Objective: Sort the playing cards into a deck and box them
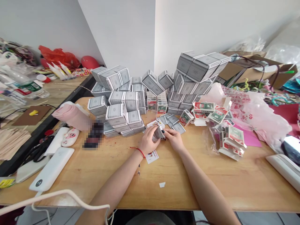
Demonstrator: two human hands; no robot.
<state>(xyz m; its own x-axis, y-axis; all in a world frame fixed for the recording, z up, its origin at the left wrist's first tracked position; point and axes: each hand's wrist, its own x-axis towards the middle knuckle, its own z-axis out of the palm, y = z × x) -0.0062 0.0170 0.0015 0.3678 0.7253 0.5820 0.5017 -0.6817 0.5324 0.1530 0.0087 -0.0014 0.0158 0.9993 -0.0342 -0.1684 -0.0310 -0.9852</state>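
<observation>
Above the middle of the table my left hand (149, 138), with a red string at its wrist, grips a grey-backed playing card (157, 134) that looks folded. My right hand (174, 140) pinches the same piece at its right edge; the fingers partly cover it. Loose playing cards (173, 120) lie just beyond the hands, mostly face down. A joker card (152, 157) rests face up under my left wrist. Behind stand stacked cubes folded from playing cards (116, 114), with more card cubes (197, 67) piled higher at the right.
Open card boxes (232, 137) lie at the right beside a crumpled plastic bag (255, 109). A white power bank (52, 168) and a pink roll (71, 116) are at the left. A paper scrap (162, 184) lies near the front edge; a white cable (70, 194) crosses the lower left.
</observation>
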